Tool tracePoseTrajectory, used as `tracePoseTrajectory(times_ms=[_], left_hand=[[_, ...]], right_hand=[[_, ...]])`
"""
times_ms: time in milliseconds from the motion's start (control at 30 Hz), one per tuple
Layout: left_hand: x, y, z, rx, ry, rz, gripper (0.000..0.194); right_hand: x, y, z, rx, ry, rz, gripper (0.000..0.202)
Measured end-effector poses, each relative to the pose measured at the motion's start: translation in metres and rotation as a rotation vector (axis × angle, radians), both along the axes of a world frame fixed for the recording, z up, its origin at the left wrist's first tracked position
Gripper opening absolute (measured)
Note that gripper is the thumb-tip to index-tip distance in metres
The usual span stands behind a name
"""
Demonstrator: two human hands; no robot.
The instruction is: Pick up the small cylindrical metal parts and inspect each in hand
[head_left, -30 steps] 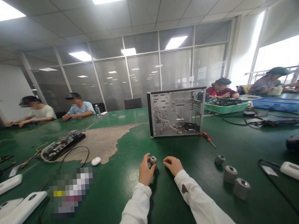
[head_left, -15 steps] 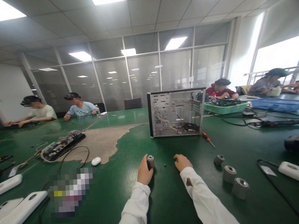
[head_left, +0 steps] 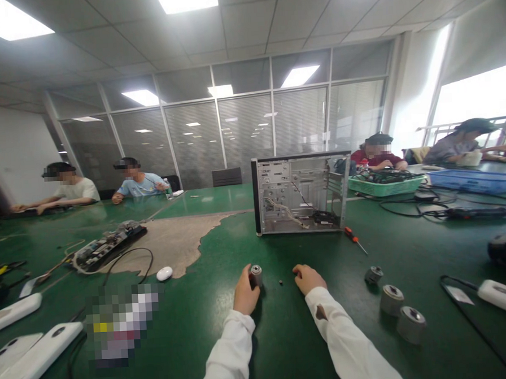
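Note:
My left hand (head_left: 246, 291) is closed round a small grey metal motor (head_left: 256, 275), which stands upright with its shaft end facing up. The thumb and fingers wrap its left side and cover part of it. A tiny dark metal piece (head_left: 280, 282) lies on the green table between my hands. To the right of that piece rests my right hand (head_left: 309, 279), its fingers loosely bent with nothing visible in them. Farther right stand two more grey motors (head_left: 392, 301) (head_left: 411, 324), and a smaller motor part (head_left: 373, 275) lies behind them.
An opened computer case (head_left: 299, 195) stands ahead, with a screwdriver (head_left: 356, 240) beside it. Green basket (head_left: 384, 188) and blue basket (head_left: 475, 182) sit at the back right. Power strips (head_left: 37, 362), a circuit assembly (head_left: 107, 245) and cables lie left. Several people sit round the table.
The whole view has shifted slightly, so things appear a little lower and to the right. Both hands stay nearly in place, the left still holding the motor.

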State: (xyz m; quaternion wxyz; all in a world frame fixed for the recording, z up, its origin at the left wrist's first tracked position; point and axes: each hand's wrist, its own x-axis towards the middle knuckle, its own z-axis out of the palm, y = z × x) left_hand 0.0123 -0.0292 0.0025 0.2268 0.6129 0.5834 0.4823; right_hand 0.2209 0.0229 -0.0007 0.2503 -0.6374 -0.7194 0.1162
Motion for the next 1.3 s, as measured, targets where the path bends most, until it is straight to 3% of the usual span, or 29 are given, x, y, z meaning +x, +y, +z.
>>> tracePoseTrajectory(times_ms=[233,467,767,967,1133,1300], left_hand=[[0.000,0.000,0.000,0.011,0.017,-0.014,0.056],[0.001,-0.004,0.005,0.010,0.015,-0.024,0.055],[0.001,-0.007,0.007,0.032,0.026,-0.054,0.054],[0.001,-0.009,0.008,0.021,0.062,-0.064,0.053],[0.002,-0.012,0.009,-0.044,-0.050,-0.166,0.051],[0.007,-0.019,0.012,-0.132,-0.114,-0.339,0.045]], right_hand=[[-0.009,-0.004,0.003,0.039,0.057,0.036,0.032],[-0.021,-0.011,0.007,0.166,0.146,0.190,0.040],[-0.021,-0.009,-0.001,0.095,0.112,0.211,0.041],[-0.029,-0.025,0.014,0.148,0.082,0.320,0.044],[-0.040,-0.046,0.027,0.231,0.059,0.475,0.056],[-0.044,-0.072,0.036,0.254,0.037,0.518,0.035]])
